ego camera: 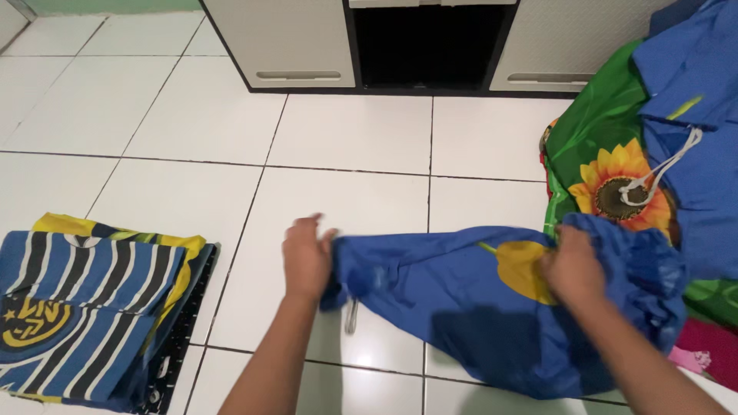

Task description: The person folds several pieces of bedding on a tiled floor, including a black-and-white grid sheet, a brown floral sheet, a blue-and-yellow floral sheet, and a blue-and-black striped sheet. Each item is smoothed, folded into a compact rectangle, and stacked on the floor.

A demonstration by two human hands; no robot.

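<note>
On the white tile floor (361,131), at about six o'clock from the head camera, lies a blue garment (453,300) with a yellow patch; the left hand (306,257) clamps its left end and the right hand (573,269) grips its bunched right end. At eight o'clock sits a folded striped cloth (92,300), and at two o'clock a heap of clothes (615,154), below the cabinet (307,38) at twelve.

Both forearms are bare right down to the frame edge; the left hand (306,257) and right hand (573,265) wear no gloves, rings or watch.
</note>
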